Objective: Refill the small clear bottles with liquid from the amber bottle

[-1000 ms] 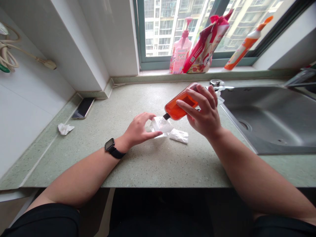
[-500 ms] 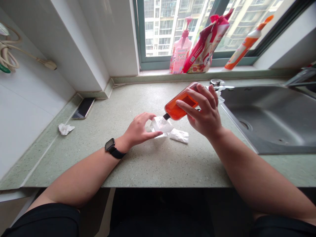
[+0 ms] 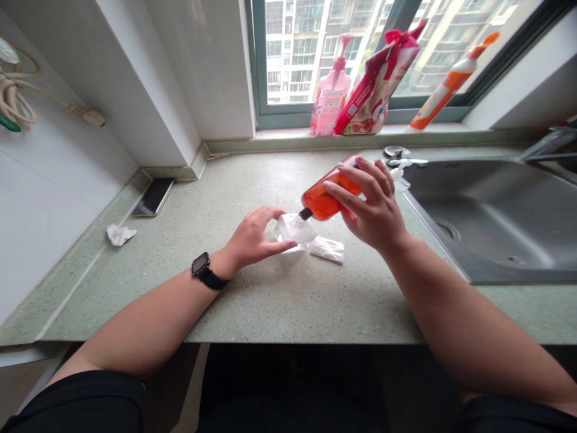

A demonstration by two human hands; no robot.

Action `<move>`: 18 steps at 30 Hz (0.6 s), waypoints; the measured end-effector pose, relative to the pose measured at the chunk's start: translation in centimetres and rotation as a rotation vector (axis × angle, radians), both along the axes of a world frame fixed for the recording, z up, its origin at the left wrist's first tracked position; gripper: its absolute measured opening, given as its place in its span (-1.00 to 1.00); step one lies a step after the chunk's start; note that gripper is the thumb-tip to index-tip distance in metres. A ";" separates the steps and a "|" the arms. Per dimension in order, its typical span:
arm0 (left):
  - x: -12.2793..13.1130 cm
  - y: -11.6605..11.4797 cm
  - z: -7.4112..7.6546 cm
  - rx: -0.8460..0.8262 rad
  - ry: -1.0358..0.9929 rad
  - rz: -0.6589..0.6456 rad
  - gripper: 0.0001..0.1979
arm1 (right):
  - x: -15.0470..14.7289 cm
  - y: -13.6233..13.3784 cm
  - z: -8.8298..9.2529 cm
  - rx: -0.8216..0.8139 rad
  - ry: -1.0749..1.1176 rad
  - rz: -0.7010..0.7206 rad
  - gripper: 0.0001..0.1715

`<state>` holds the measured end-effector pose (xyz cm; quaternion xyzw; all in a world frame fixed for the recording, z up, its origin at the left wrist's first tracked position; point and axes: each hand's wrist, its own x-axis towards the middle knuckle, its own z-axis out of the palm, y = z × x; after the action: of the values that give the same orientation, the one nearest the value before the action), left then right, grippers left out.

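Speckled green counter below window (sink alongside) — right hand gripping tilted orange bottle, left hand around clear container.

left hand curves, right hand grips higher.

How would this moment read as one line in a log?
left hand: around clear container | right hand: holding orange bottle, neck tipped down at container's opening | nearby: white scrap | wall side: phone
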<state>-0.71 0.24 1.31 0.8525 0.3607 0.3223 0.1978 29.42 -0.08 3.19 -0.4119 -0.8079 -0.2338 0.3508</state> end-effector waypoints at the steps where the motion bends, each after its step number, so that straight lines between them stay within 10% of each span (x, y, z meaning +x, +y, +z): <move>1: 0.0 0.0 0.0 0.002 -0.002 -0.001 -0.42 | 0.0 0.0 0.0 -0.006 -0.007 -0.001 0.10; 18: 0.1 0.0 -0.1 0.035 0.009 -0.010 -0.43 | 0.2 0.4 -0.4 -0.054 -0.009 0.052 0.04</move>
<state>-0.66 0.27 1.21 0.8592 0.3514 0.3239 0.1827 29.66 0.27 2.75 -0.3989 -0.8259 -0.2045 0.3419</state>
